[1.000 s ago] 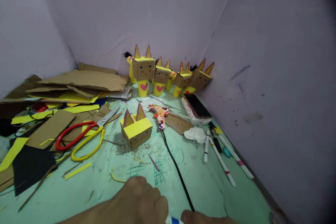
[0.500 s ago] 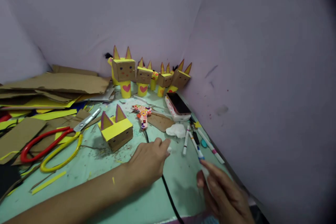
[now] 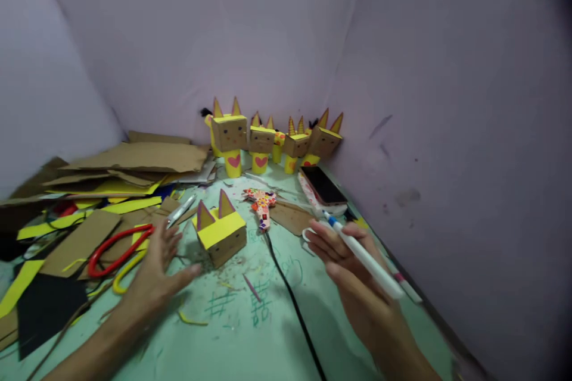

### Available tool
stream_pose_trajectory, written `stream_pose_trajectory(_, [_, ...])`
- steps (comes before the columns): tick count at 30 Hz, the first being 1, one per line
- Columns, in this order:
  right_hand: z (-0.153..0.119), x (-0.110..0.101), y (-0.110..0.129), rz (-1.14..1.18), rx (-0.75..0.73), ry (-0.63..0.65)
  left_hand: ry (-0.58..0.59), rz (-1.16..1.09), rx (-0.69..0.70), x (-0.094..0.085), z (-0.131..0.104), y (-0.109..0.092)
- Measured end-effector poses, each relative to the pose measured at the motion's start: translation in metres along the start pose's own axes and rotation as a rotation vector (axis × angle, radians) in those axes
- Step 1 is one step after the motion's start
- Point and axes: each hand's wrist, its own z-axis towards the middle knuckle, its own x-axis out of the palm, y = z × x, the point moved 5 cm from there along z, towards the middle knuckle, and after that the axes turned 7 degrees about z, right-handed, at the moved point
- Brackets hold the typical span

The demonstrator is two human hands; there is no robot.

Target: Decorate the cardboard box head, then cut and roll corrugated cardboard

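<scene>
My left hand (image 3: 156, 271) is open, thumb spread, just left of a small cardboard box head (image 3: 226, 244) with a yellow top and two pointed ears. It looks apart from the box. Under and behind its fingers lie scissors (image 3: 117, 250) with red and yellow handles. In my right hand (image 3: 357, 274) is a white marker (image 3: 369, 259) with a blue tip pointing up and away to the left. Between the hands, a flower-patterned glue gun (image 3: 262, 205) rests on the table, its black cord (image 3: 290, 292) running toward me.
Several yellow box-headed figures (image 3: 233, 152) stand along the back wall. A phone (image 3: 324, 184) lies on a white case at the right. Cardboard sheets (image 3: 138, 158) and yellow paper strips pile up at the left. The green table (image 3: 214, 351) carries scraps and pen marks.
My left hand has moved left, from the middle of the table to beside the box head, and opened. My right hand has risen with the marker. The view has shifted.
</scene>
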Motion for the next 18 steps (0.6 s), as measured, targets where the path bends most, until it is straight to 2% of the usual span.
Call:
stream_pose_trajectory(2, [0.022,0.022,-0.021,-0.075,0.048,0.051,0.065,-0.014,-0.053,0.018,0.003,-0.006])
stream_pose_trajectory(4, [0.04,0.04,-0.048,-0.102,0.112,0.105,0.082,-0.033,-0.014,0.029,0.005,-0.023])
stream_pose_trajectory(7, [0.055,0.054,-0.082,-0.141,0.151,0.126,0.111,-0.02,0.001,0.033,0.007,-0.044])
stream_pose_trajectory(9, [0.056,0.059,-0.094,-0.142,0.183,0.153,0.123,-0.061,-0.015,0.032,0.01,-0.049])
stream_pose_trajectory(14, [0.043,0.054,-0.081,-0.174,0.16,0.197,0.272,-0.52,-0.091,0.044,0.014,-0.049])
stream_pose_trajectory(16, [0.037,0.046,-0.076,-0.22,0.148,0.178,0.331,-0.599,-0.136,0.053,0.014,-0.048])
stream_pose_trajectory(18, [0.031,0.038,-0.076,-0.263,0.143,0.156,0.379,-0.624,-0.104,0.058,0.012,-0.05])
